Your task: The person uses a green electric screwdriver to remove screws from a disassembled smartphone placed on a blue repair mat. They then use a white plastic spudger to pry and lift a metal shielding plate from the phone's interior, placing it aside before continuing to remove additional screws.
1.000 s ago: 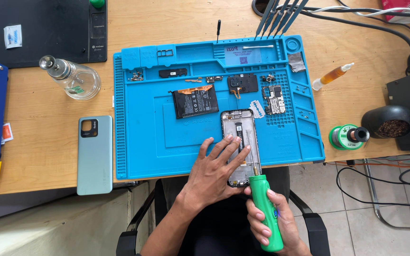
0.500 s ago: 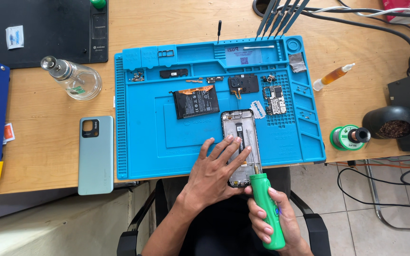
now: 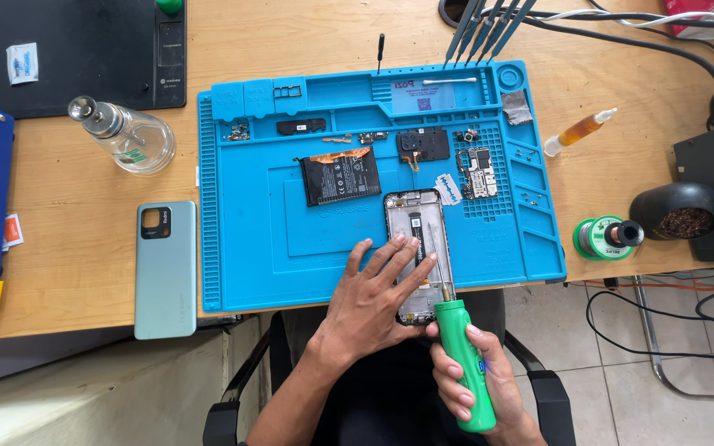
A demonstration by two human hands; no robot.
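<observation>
We pin the thin, fragile phone frame [image 3: 419, 248] with spread left hand [image 3: 373, 301] fingers; right hand [image 3: 477, 384] fingers clamp the green screwdriver [image 3: 464, 359]

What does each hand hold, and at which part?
Right hand grips the green screwdriver by its handle; left hand presses flat on the opened phone.

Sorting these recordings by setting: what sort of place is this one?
Most likely a phone repair bench: a blue silicone work mat holds an opened phone frame and removed black battery, and a green spool of solder wire sits on the wooden desk.
</observation>
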